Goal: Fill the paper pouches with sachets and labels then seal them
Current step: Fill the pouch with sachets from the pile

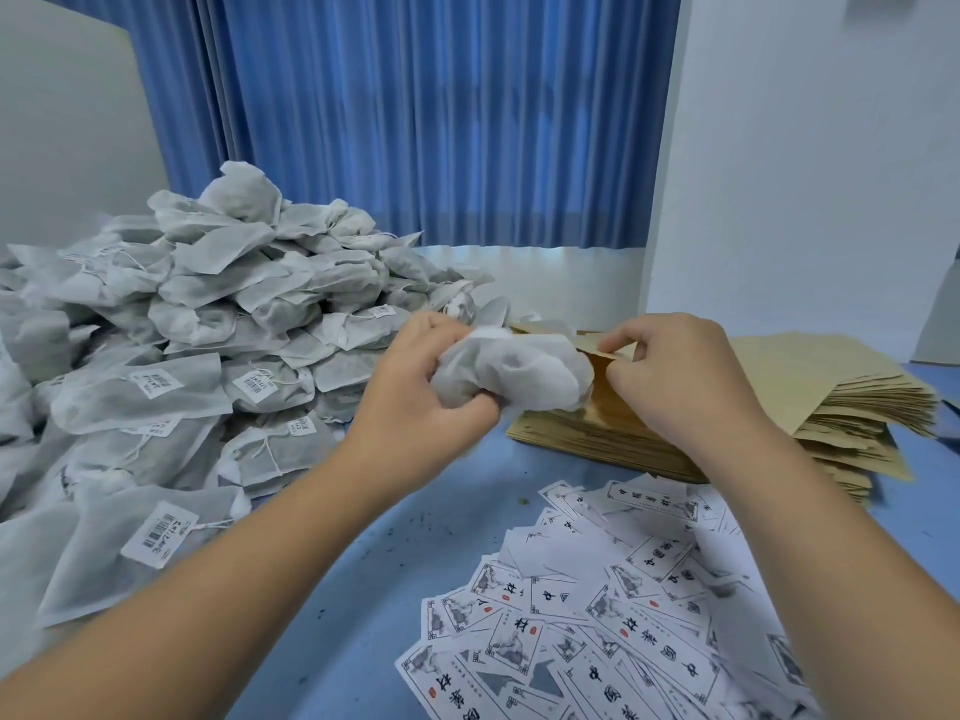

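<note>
Fingers of right hand pinched on pouch lip; left hand clenched round bunched sachet, touching the mouth just left of those fingers. Hold lip wide, feed sachet corner-first; risk of tearing paper if forced.

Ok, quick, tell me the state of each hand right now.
Left hand: closed, fingers curled round a white sachet.
Right hand: closed, pinching the open mouth of a brown pouch.

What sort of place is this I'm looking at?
Probably a small hand-packing workroom: a big heap of white sachets, a stack of brown paper pouches and loose printed labels on a blue table.
</note>
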Available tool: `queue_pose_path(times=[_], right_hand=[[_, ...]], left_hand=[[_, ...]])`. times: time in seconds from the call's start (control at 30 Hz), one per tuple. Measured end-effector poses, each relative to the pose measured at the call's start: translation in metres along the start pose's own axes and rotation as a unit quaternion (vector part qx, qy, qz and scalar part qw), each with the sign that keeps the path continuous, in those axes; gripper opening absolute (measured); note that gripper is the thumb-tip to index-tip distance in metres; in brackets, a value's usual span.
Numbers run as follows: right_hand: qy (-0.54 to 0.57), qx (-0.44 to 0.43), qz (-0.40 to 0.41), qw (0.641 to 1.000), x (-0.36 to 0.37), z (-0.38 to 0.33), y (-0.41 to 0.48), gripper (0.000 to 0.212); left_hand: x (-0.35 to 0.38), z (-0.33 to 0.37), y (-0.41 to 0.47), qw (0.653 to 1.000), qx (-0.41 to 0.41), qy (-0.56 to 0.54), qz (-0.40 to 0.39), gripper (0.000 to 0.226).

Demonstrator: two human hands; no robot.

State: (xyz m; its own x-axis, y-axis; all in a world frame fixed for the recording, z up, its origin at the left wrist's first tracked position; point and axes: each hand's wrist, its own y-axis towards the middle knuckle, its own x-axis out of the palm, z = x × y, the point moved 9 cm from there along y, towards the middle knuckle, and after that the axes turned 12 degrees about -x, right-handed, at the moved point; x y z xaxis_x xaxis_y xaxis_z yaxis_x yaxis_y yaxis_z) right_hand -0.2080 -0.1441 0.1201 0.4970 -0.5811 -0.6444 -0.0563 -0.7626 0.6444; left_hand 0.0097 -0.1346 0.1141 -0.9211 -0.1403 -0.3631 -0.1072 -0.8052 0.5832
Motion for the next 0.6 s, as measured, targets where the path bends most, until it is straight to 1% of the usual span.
queue_pose_path(times=[0.07, 0.13, 0.2, 0.27, 0.3, 0.37, 0.47, 0.53, 0.6], right_hand=[[0.005, -0.002, 0.002, 1.000, -0.001, 0.001, 0.000, 0.024], [0.017, -0.001, 0.002, 1.000, -0.001, 0.001, 0.000, 0.021], [0.031, 0.000, 0.002, 1.000, -0.001, 0.000, 0.000, 0.022], [0.041, -0.004, 0.002, 0.999, -0.003, -0.003, 0.001, 0.023], [0.047, -0.005, 0.003, 0.999, -0.004, -0.004, 0.001, 0.023], [0.059, -0.008, 0.008, 0.998, -0.006, -0.008, 0.001, 0.023], [0.064, -0.021, 0.005, 0.998, -0.005, -0.015, 0.001, 0.023], [0.063, -0.027, 0.001, 0.998, -0.002, -0.019, 0.000, 0.023], [0.060, -0.030, -0.002, 0.998, 0.000, -0.020, 0.000, 0.025]], left_hand=[[-0.003, 0.003, -0.007, 0.999, 0.012, -0.029, 0.034, 0.021], [0.002, 0.008, -0.011, 0.998, 0.045, -0.015, 0.041, 0.019], [0.014, 0.016, -0.015, 0.994, 0.093, 0.051, 0.027, 0.021], [0.031, 0.021, -0.018, 0.983, 0.140, 0.121, -0.015, 0.025], [0.040, 0.020, -0.019, 0.976, 0.149, 0.153, -0.039, 0.025], [0.052, 0.018, -0.019, 0.964, 0.147, 0.215, -0.061, 0.025], [0.065, 0.021, -0.013, 0.950, 0.121, 0.285, -0.045, 0.024], [0.077, 0.021, -0.007, 0.936, 0.081, 0.341, -0.041, 0.021], [0.084, 0.019, 0.001, 0.914, 0.026, 0.404, -0.030, 0.019]])
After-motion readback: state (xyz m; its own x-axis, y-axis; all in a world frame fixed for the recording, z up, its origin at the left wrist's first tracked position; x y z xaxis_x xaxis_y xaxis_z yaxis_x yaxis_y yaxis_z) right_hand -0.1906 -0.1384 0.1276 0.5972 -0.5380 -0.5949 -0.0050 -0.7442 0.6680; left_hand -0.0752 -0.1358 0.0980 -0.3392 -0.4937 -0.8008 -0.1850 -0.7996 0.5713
